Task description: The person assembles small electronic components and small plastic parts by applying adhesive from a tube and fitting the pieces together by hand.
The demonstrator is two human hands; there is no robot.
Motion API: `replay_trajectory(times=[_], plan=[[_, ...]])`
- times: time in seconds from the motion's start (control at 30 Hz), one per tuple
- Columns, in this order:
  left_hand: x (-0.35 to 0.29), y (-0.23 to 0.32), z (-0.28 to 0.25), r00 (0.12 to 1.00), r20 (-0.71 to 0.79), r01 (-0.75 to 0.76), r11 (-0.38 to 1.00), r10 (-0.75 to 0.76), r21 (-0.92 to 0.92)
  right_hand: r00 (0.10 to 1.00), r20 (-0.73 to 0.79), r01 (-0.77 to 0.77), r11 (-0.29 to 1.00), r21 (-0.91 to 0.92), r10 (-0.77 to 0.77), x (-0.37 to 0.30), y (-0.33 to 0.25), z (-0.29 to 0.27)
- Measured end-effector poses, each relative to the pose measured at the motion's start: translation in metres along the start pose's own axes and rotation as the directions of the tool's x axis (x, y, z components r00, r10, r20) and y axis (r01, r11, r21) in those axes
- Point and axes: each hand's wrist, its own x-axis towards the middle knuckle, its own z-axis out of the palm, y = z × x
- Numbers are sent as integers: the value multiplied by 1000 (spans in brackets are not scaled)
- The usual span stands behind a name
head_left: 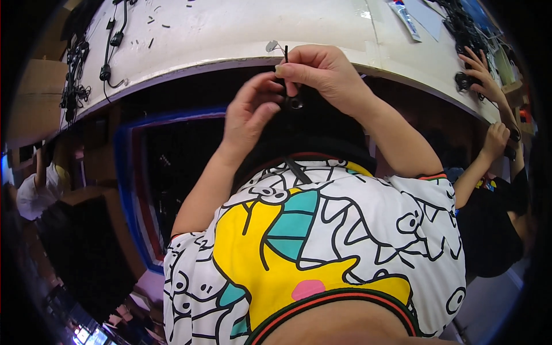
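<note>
Over the near edge of the white table, my right hand [325, 72] pinches a thin black cable [286, 53] between thumb and fingers. Thin wires at the cable's upper end lead to a small flat grey piece [272, 46]. Below the fingers hangs a small round black part [296, 103], which seems to belong to the same cable. My left hand [247, 112] is just to the left of it, fingers half bent and thumb apart from them. Nothing shows in its grasp; whether its fingertips touch the cable I cannot tell.
The white table [230, 29] runs across the top. Black cables [109, 52] lie in bunches at its left, with more cables [460, 29] at the right. A white-and-blue tube [406, 22] lies at the upper right. A co-worker's hands [486, 80] work at the right.
</note>
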Motion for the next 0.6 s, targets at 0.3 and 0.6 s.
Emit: replay_trajectory(times=[0.3, 0.6], plan=[[25, 47, -14, 895, 47, -337, 602, 444, 724, 951, 188, -239, 969, -59, 246, -1, -5, -4], [29, 49, -11, 952, -41, 307, 929, -305, 205, 984, 43, -160, 961, -225, 174, -9, -5, -19]])
